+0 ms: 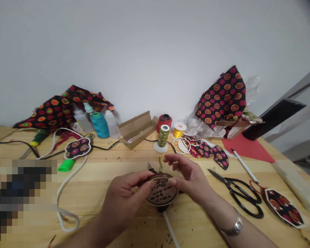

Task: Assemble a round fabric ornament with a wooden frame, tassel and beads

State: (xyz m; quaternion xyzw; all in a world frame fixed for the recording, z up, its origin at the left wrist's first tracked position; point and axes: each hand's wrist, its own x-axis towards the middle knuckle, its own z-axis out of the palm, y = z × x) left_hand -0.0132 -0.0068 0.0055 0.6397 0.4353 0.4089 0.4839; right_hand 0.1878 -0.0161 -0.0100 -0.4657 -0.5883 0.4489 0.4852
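Observation:
My left hand is closed on the left rim of a round brown fan-like disc with dark writing on it, held just above the wooden table. My right hand grips the disc's right edge with thumb and fingers, the index finger curled over the top. A white stick handle runs down from the disc toward me. A thin olive thread end rises at the disc's top. A silver bracelet sits on my right wrist.
Black scissors and a white pen lie to the right, by a patterned octagonal piece. Thread spools, bottles, an open cardboard box and patterned fabric line the wall. A white cord loops at left.

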